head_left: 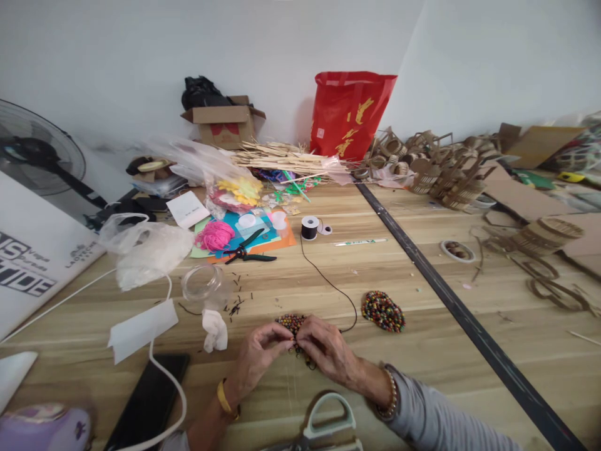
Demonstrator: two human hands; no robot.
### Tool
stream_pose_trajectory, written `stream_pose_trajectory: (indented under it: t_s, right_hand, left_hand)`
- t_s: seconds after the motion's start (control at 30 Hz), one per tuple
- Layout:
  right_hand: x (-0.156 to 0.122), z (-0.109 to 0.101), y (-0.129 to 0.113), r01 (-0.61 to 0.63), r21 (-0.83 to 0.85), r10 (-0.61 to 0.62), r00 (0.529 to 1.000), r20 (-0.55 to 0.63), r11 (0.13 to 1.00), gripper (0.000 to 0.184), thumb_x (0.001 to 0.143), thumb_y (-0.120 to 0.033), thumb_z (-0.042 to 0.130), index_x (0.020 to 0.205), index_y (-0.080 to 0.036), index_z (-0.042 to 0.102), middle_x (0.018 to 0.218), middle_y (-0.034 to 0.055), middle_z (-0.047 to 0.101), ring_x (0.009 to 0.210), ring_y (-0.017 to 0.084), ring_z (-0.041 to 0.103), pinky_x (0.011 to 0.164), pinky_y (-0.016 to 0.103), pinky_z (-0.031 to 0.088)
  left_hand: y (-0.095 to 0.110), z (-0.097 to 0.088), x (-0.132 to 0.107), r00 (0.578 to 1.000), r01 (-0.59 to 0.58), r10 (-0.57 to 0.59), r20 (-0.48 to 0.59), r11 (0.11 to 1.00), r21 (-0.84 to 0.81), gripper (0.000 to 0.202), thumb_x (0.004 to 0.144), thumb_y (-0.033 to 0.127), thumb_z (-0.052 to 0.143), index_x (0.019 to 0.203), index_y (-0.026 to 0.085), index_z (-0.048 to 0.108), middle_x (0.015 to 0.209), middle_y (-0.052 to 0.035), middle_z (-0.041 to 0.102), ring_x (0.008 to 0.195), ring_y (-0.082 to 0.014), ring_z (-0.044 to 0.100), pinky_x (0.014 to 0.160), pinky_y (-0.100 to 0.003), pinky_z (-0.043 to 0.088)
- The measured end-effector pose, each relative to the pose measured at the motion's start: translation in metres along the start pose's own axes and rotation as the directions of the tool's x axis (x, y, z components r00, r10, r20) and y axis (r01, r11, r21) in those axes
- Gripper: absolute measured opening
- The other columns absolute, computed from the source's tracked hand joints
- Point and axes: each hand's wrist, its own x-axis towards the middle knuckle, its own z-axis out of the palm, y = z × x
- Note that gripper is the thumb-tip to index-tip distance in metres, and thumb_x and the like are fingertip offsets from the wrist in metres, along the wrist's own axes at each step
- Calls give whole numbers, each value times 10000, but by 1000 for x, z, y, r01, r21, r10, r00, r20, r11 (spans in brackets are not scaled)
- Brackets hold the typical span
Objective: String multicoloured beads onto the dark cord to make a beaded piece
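Left hand (pixel 258 358): forearm bare, fingers curled, tips pinched inward. Right hand (pixel 328 352): grey-sleeved forearm, palm down, fingertips pinched, meeting the left's. Both low at centre.

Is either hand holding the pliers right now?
No, the pliers lie on the coloured paper farther back, while the left hand and right hand pinch the beaded piece.

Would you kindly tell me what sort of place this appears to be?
Most likely a handicraft workshop or hobby room. The left hand and right hand pinch a beaded piece on a wooden table, black cord runs from a spool near pliers, and small cardboard models crowd the far right.
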Motion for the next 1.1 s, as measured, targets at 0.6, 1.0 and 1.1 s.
stream_pose_trajectory:
  t_s: [0.6, 1.0, 1.1]
  right_hand:
    - [-4, 3, 2, -28, -39, 27, 999, -27, 999, 165, 962, -222, 447, 850, -179, 560, 730, 28, 565, 681, 143, 525, 620, 250, 423]
    - [-2, 4, 0, -49, -78, 45, 998, -45, 996, 161, 952, -236, 459, 830, -185, 551, 721, 24, 559, 655, 142, 513, 600, 246, 420]
    - [-3, 6, 1, -31, -71, 27, 998, -51, 997, 136, 948, -221, 475, 845, -187, 557, 739, 30, 575, 676, 145, 527, 614, 247, 431]
  left_hand:
    - [4, -1, 0, 999, 15, -14, -42, 1000, 8, 140, 672, 287, 700, 690, 154, 663, 651, -15, 646, 630, -155, 551, 619, -245, 436]
    - [9, -2, -6, 998, -60, 62, -11, 985, 165, 179, 753, 301, 595, 714, 147, 679, 656, -28, 634, 647, -177, 561, 617, -260, 432]
    - [9, 1, -7, 994, -110, 113, -3, 972, 209, 214, 762, 332, 614, 657, 148, 644, 640, -16, 600, 637, -169, 536, 609, -255, 420]
